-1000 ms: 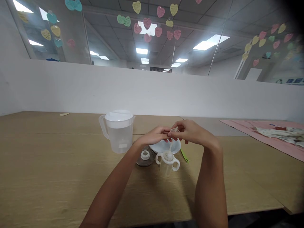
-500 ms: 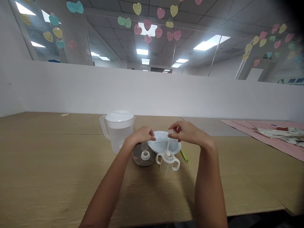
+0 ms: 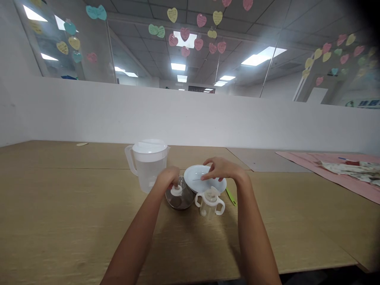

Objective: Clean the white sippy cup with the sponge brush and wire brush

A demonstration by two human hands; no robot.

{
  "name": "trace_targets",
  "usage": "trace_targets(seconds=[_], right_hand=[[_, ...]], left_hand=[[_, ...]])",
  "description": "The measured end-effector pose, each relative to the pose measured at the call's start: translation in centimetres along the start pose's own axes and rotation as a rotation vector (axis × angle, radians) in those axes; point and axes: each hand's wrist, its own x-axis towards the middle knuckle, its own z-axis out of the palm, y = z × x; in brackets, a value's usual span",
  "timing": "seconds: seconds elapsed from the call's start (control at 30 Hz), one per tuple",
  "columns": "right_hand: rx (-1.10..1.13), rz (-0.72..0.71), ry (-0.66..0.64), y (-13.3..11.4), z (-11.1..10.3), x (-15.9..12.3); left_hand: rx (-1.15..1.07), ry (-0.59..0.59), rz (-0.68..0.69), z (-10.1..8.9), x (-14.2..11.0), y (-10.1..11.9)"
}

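My left hand (image 3: 170,176) reaches down with fingers closed on a white bottle collar (image 3: 176,191), just over the metal tray (image 3: 181,204). A clear cap (image 3: 181,181) is partly visible behind that collar. My right hand (image 3: 221,168) hovers above the white bowl (image 3: 194,174), its thumb and fingers apart with nothing seen between them. In front of the bowl stands a clear baby bottle (image 3: 209,206) with two white handles. Its top is uncapped, and a straw with a weighted ball (image 3: 203,212) rests inside.
A lidded clear plastic pitcher (image 3: 152,170) stands behind the tray at left. A green handle (image 3: 230,196) sticks out right of the bowl. On the far right lies a pink cloth (image 3: 311,164) with patterned fabric on it. A white wall (image 3: 190,118) bounds the table's back.
My right hand has let go of the straw, which has dropped into the bottle, and moved left over the bowl. My left hand has lowered to the tray and taken hold of the collar.
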Motion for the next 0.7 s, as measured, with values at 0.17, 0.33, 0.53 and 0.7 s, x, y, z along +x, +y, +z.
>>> trace_targets(seconds=[0.17,0.33,0.53,0.7], right_hand=[[0.1,-0.29,0.109,0.1,0.1,0.6],[0.402,-0.534,0.217,-0.8,0.5,1.3],[0.547,-0.49,0.446,-0.9,0.1,1.2],[0.467,-0.458,0.618,-0.6,-0.1,1.1]], left_hand=[[-0.18,0.262,0.344,-3.0,-3.0,-0.6],[-0.645,0.181,0.746,-3.4,-3.8,0.3],[-0.829,0.41,0.8,-2.4,-2.9,2.3],[-0.667,0.593,0.802,-1.4,-2.9,3.6]])
